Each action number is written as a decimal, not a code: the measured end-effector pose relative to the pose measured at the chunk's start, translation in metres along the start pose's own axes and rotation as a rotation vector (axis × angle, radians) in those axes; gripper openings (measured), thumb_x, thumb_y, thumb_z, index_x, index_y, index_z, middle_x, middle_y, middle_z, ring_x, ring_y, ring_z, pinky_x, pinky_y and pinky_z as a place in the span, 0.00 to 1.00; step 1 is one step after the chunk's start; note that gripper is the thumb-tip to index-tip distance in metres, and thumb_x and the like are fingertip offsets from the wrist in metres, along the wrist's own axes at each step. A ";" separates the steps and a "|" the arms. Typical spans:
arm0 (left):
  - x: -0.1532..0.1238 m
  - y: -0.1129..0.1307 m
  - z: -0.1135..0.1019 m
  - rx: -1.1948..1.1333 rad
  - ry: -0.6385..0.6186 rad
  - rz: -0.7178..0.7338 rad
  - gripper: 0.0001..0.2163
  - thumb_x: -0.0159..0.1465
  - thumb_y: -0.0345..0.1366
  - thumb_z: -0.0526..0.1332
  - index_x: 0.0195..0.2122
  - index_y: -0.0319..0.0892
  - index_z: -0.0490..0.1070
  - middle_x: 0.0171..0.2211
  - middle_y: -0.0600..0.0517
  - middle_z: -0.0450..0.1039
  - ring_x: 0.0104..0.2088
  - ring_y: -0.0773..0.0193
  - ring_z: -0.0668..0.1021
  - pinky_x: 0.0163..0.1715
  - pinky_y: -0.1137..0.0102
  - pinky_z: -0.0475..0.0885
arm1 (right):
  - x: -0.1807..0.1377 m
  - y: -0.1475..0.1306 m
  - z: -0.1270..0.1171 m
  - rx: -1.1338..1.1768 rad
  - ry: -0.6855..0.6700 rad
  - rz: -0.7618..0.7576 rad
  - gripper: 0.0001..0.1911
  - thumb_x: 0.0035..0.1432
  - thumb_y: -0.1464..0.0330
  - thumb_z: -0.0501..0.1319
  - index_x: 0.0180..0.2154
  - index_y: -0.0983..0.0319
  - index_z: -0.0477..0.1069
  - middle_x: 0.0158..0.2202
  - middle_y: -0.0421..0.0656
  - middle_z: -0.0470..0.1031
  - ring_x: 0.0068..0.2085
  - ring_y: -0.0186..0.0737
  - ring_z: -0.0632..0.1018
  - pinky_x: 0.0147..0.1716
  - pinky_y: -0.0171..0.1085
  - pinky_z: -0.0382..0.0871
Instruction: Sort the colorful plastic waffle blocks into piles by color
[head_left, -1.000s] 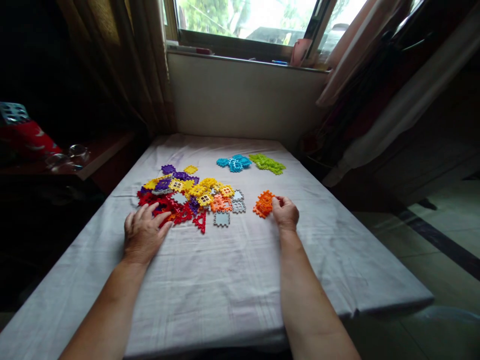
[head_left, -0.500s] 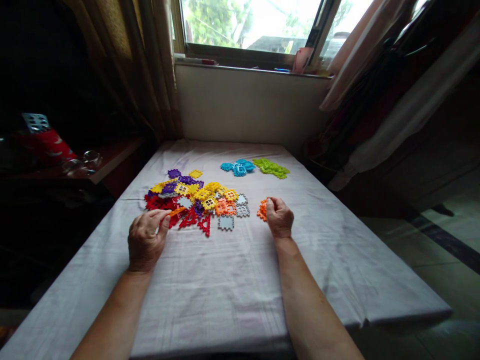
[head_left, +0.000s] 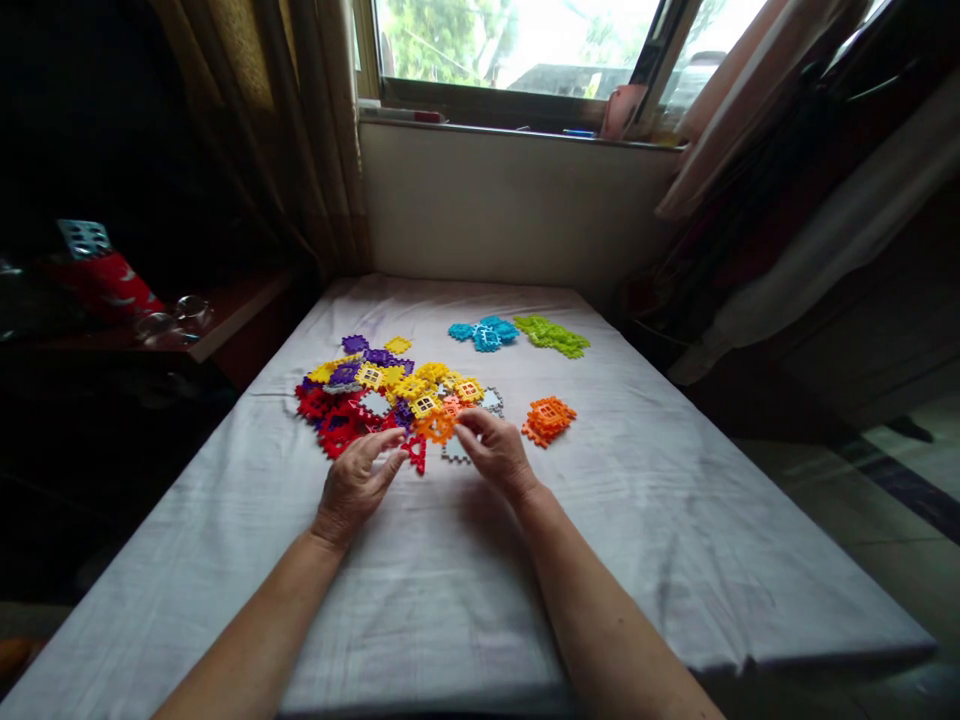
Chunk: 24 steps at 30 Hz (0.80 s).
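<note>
My right hand [head_left: 496, 452] pinches an orange notched building tile [head_left: 436, 427] at its right edge, over the front of a mixed pile. Just left of it, my left hand [head_left: 361, 482] has thumb and fingers apart with nothing between them, close to the red tiles [head_left: 339, 432]. Yellow tiles [head_left: 431, 375], purple tiles [head_left: 346, 373] and a grey tile [head_left: 491, 400] also lie in the pile. A separate stack of orange tiles [head_left: 550, 418] rests to the right of my right hand.
Blue tiles [head_left: 487, 333] and green tiles [head_left: 553, 337] lie in groups at the back of the cloth-covered table [head_left: 675, 560]. A red patterned container [head_left: 112, 285] and round clear objects [head_left: 176, 318] stand on a side surface at the left. Curtains hang by the window.
My right hand has moved left from the orange stack and now holds the orange tile. My left hand has moved right and let go of the orange piece it held.
</note>
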<state>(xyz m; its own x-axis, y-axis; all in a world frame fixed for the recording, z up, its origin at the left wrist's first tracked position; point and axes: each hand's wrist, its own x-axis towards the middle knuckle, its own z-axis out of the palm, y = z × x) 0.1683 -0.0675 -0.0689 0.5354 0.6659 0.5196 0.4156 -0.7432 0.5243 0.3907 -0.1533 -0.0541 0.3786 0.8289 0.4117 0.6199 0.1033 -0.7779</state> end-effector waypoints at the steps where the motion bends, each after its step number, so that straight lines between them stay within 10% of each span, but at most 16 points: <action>1: 0.001 0.000 0.000 0.036 -0.014 0.027 0.18 0.68 0.48 0.56 0.52 0.47 0.75 0.47 0.47 0.80 0.48 0.57 0.80 0.53 0.59 0.74 | 0.004 0.008 -0.013 0.010 0.078 0.063 0.14 0.58 0.58 0.58 0.33 0.59 0.76 0.29 0.40 0.79 0.29 0.36 0.77 0.33 0.33 0.70; 6: 0.015 0.014 0.014 0.281 -0.186 0.189 0.24 0.65 0.50 0.58 0.60 0.49 0.69 0.62 0.45 0.70 0.64 0.48 0.67 0.66 0.46 0.54 | 0.011 0.067 -0.087 -0.049 0.544 0.450 0.21 0.52 0.53 0.59 0.36 0.63 0.77 0.32 0.47 0.81 0.32 0.42 0.79 0.35 0.38 0.72; 13: 0.042 0.021 0.042 0.449 -0.325 0.155 0.32 0.62 0.55 0.59 0.65 0.47 0.64 0.67 0.41 0.62 0.68 0.44 0.60 0.68 0.43 0.44 | 0.002 0.088 -0.118 -0.427 0.468 0.724 0.16 0.55 0.60 0.61 0.40 0.61 0.80 0.33 0.45 0.81 0.31 0.42 0.78 0.33 0.37 0.68; 24: 0.021 0.004 0.019 0.500 -0.118 0.104 0.25 0.65 0.47 0.57 0.61 0.43 0.69 0.66 0.38 0.62 0.68 0.42 0.61 0.66 0.40 0.44 | 0.005 0.043 -0.051 -0.619 0.133 0.152 0.15 0.57 0.63 0.64 0.46 0.56 0.79 0.55 0.48 0.75 0.58 0.51 0.70 0.58 0.51 0.59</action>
<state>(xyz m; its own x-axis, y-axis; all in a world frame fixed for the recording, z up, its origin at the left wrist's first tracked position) 0.1952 -0.0573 -0.0685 0.6598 0.5965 0.4571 0.6406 -0.7644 0.0729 0.4544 -0.1725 -0.0614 0.5502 0.7301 0.4051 0.8192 -0.3781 -0.4312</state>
